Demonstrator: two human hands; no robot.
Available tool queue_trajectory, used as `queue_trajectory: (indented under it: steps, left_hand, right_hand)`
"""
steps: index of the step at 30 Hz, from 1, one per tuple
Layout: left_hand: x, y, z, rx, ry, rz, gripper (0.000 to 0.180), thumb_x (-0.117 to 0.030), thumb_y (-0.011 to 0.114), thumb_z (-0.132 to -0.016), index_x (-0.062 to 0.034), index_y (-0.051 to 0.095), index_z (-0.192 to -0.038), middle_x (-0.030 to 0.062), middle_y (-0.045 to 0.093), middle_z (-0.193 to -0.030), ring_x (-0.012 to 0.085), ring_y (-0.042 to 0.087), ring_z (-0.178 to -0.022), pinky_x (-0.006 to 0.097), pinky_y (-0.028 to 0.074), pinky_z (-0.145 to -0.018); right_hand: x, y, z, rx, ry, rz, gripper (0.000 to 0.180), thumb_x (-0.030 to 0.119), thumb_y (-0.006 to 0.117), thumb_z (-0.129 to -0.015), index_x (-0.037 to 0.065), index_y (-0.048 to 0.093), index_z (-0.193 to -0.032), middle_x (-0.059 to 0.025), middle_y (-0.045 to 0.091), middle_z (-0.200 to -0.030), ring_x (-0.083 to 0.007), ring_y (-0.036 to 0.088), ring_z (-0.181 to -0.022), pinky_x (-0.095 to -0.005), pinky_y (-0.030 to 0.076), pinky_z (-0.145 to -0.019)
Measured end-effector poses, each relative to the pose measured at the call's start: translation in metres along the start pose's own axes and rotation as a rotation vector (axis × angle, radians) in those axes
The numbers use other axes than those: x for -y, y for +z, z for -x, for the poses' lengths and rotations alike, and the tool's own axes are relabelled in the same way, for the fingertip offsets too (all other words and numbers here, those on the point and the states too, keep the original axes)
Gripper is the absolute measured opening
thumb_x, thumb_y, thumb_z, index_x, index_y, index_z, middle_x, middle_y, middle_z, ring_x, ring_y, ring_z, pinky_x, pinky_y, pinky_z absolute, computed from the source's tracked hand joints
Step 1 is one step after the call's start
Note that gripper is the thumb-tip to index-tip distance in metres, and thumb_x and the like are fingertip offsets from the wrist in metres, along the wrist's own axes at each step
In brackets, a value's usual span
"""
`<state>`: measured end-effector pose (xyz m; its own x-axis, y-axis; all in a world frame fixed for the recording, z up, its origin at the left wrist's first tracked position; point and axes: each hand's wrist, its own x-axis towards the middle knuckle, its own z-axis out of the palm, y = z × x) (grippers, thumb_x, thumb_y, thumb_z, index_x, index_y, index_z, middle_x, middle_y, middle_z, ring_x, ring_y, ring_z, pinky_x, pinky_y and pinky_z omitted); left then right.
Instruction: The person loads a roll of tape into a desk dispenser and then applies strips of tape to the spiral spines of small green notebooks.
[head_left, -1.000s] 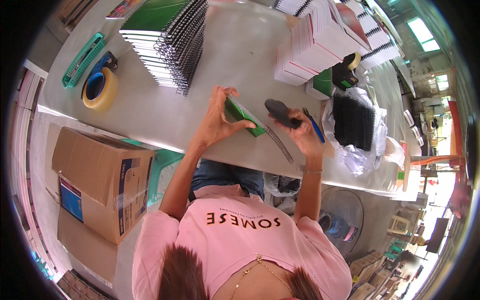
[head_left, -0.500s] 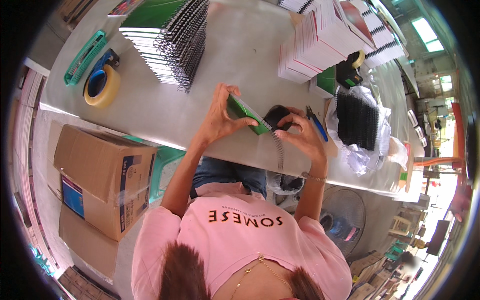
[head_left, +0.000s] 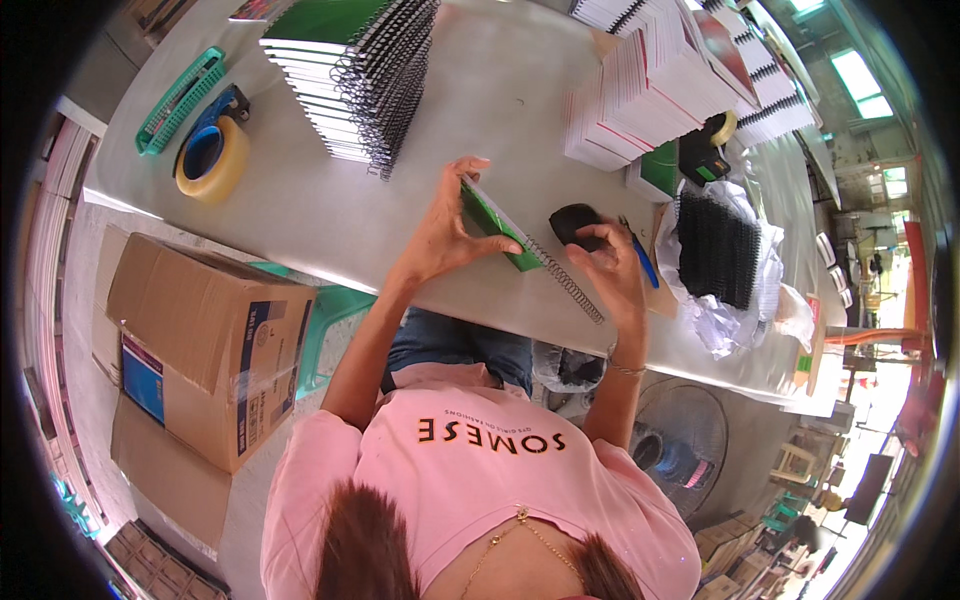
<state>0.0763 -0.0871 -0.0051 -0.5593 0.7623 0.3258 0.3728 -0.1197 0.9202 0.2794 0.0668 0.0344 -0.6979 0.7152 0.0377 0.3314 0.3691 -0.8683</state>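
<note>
My left hand point(head_left: 440, 238) grips a green spiral notebook point(head_left: 497, 226) that stands tilted on its edge near the front of the grey table point(head_left: 300, 205). Its metal spiral wire point(head_left: 572, 287) runs out past the cover toward the lower right. Just right of the notebook, my right hand point(head_left: 612, 272) is shut on a small black tool point(head_left: 573, 224) close to the wire's upper end. A blue pen point(head_left: 641, 260) lies on the table beside my right hand.
A fanned stack of green spiral notebooks point(head_left: 345, 70) lies behind my hands, with white notebook piles point(head_left: 650, 95) at the back right. A yellow tape roll point(head_left: 210, 160) and a green comb strip point(head_left: 180, 100) lie at the left. Black spiral coils point(head_left: 718, 248) sit in a plastic bag at the right. A cardboard box point(head_left: 195, 345) stands on the floor.
My left hand has turned the green notebook more upright. My right hand has drawn the black tool in close to the notebook's spiral, and the wire now trails out below it.
</note>
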Motion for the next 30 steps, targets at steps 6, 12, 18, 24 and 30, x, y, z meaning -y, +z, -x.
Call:
queue_trajectory:
  steps: [6, 12, 18, 24, 30]
  left_hand:
    - [-0.004, -0.003, 0.001, 0.032, -0.023, 0.042, 0.115, -0.031, 0.097, -0.051, -0.0087, 0.03, -0.141, 0.0121, 0.041, -0.131, 0.0299, 0.045, -0.119, 0.042, 0.039, -0.103]
    - [-0.003, -0.004, 0.001, 0.038, -0.052, 0.05, 0.115, -0.033, 0.097, -0.051, -0.0078, 0.03, -0.141, 0.0114, 0.04, -0.133, 0.0301, 0.046, -0.118, 0.042, 0.04, -0.102]
    - [-0.009, -0.007, -0.001, 0.097, -0.072, 0.077, 0.112, -0.031, 0.097, -0.052, -0.0089, 0.03, -0.14, 0.0117, 0.041, -0.131, 0.0289, 0.045, -0.118, 0.041, 0.039, -0.102]
    - [-0.009, -0.006, 0.004, 0.123, -0.103, 0.11, 0.107, -0.03, 0.097, -0.053, -0.0083, 0.033, -0.136, 0.011, 0.042, -0.128, 0.027, 0.044, -0.118, 0.039, 0.038, -0.102]
    - [-0.013, -0.007, 0.005, 0.131, -0.122, 0.127, 0.105, -0.031, 0.096, -0.054, -0.008, 0.034, -0.135, 0.0105, 0.042, -0.126, 0.0268, 0.043, -0.118, 0.038, 0.037, -0.102]
  right_hand:
    - [-0.001, -0.013, 0.008, 0.474, 0.0, -0.606, 0.038, 0.025, 0.08, -0.079, 0.006, 0.063, -0.107, -0.0048, 0.058, -0.111, -0.0121, 0.055, -0.097, -0.0284, 0.044, -0.086]
    - [0.017, -0.011, 0.005, 0.371, 0.197, -0.483, 0.037, 0.029, 0.077, -0.079, 0.006, 0.061, -0.103, -0.0022, 0.059, -0.098, -0.0076, 0.052, -0.088, -0.0252, 0.042, -0.079]
    - [0.001, -0.019, 0.008, 0.503, 0.015, -0.627, 0.041, 0.031, 0.08, -0.079, 0.005, 0.063, -0.105, -0.0066, 0.062, -0.108, -0.0103, 0.056, -0.09, -0.0249, 0.044, -0.082]
    - [0.035, -0.005, 0.0, 0.403, 0.223, -0.233, 0.054, 0.045, 0.084, -0.072, 0.003, 0.064, -0.099, -0.015, 0.057, -0.127, -0.019, 0.057, -0.106, -0.0314, 0.042, -0.094]
    - [0.038, -0.01, 0.012, 0.519, -0.012, -0.573, 0.045, 0.037, 0.084, -0.073, 0.003, 0.064, -0.096, -0.0101, 0.056, -0.129, -0.0161, 0.054, -0.11, -0.03, 0.041, -0.095]
